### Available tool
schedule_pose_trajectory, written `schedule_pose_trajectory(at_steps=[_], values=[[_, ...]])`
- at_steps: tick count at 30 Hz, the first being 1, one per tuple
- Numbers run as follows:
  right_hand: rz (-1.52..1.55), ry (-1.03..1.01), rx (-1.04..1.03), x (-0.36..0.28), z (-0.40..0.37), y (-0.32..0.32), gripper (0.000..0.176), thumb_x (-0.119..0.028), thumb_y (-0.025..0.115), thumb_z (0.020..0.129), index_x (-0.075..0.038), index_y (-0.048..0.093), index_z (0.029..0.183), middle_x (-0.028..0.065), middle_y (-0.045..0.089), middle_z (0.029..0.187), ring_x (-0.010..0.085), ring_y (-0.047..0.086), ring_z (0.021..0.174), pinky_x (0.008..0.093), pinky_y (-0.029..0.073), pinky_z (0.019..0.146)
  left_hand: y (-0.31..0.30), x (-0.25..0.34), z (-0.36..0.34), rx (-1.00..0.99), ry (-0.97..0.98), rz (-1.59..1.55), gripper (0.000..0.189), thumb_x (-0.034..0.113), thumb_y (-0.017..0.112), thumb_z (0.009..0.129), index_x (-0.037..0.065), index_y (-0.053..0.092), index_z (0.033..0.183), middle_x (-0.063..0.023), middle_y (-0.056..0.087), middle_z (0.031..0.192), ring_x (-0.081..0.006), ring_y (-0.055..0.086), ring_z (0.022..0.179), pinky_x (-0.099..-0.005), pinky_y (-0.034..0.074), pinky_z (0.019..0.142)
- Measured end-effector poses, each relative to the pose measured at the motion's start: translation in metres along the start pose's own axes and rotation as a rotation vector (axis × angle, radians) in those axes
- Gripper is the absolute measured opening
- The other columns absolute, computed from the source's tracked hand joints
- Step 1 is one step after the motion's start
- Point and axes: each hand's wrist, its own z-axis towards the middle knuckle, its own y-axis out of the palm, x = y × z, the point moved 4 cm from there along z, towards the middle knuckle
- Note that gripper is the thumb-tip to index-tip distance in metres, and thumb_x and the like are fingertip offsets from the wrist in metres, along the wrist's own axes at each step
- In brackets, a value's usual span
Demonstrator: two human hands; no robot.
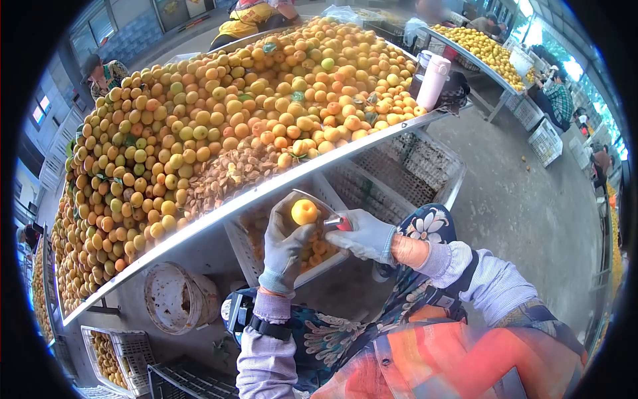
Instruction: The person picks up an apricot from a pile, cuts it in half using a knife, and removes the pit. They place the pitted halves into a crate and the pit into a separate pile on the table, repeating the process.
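Observation:
My gloved left hand (284,247) is closed round a yellow-orange apricot (304,211), which sits between the thumb and fingers. A darker spot shows on the fruit's face. Just to the right, my gloved right hand (367,235) grips a small pitting tool with a red handle (343,224); its metal end points toward the left hand, apart from the fruit. Under both hands stands a white plastic crate (243,255) holding orange fruit pieces, partly hidden by the hands. Beyond them, brown pits (232,171) lie heaped near the table edge.
Apricots cover the sloping table (199,219), whose metal rim runs in front of me. A pink bottle (433,82) stands at its right corner. Below are empty-looking crates (435,166), a stained bucket (174,299) and a fruit-filled crate (136,356). Other people sit around.

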Motion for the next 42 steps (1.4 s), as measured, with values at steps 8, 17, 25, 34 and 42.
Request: schedule_pose_trajectory(at_steps=[8,17,25,34,42], values=[[-0.443,-0.139,0.017,0.019,0.026,-0.011,0.022,-0.022,0.063,0.085,-0.005,0.062,0.099,0.0044,0.060,0.073,0.0116,0.053,0.065,0.0286,0.046,0.062,-0.009,-0.013,0.006,-0.164,0.122,0.185,0.060,0.003,0.070,0.083,0.000,0.043,0.136,-0.0074,0.056,0.121,-0.0166,0.055,0.111,-0.0301,0.044,0.100],[-0.559,-0.139,0.033,0.013,0.022,-0.014,0.021,-0.020,0.060,0.085,-0.004,0.062,0.099,0.0103,0.063,0.080,0.0174,0.058,0.073,0.0324,0.047,0.070,0.003,-0.003,0.000,-0.061,-0.110,-0.094,0.061,0.004,0.072,0.082,-0.001,0.044,0.137,-0.0081,0.057,0.123,-0.0161,0.055,0.112,-0.0300,0.044,0.101],[-0.491,-0.161,0.047,0.041,0.031,-0.009,0.019,-0.020,0.057,0.089,-0.004,0.063,0.099,0.0128,0.063,0.083,0.0197,0.059,0.078,0.0319,0.047,0.074,0.009,0.001,-0.006,-0.096,-0.130,0.027,0.064,0.006,0.074,0.080,-0.003,0.044,0.136,-0.0090,0.059,0.121,-0.0164,0.059,0.107,-0.0303,0.047,0.095],[-0.585,-0.165,0.079,0.036,0.035,-0.004,0.023,-0.025,0.059,0.088,-0.006,0.064,0.099,0.0159,0.065,0.086,0.0276,0.063,0.082,0.0353,0.048,0.076,0.006,-0.006,-0.004,-0.081,-0.103,-0.014,0.064,0.005,0.073,0.081,-0.001,0.044,0.138,-0.0071,0.061,0.116,-0.0133,0.060,0.100,-0.0255,0.049,0.087],[-0.645,-0.162,0.086,0.037,0.043,0.006,0.024,-0.026,0.059,0.088,-0.004,0.063,0.097,0.0152,0.065,0.080,0.0269,0.065,0.077,0.0357,0.050,0.069,0.007,-0.008,0.000,-0.026,-0.070,0.035,0.053,0.010,0.069,0.087,-0.001,0.047,0.134,-0.0062,0.059,0.115,-0.0136,0.060,0.099,-0.0250,0.049,0.087]])
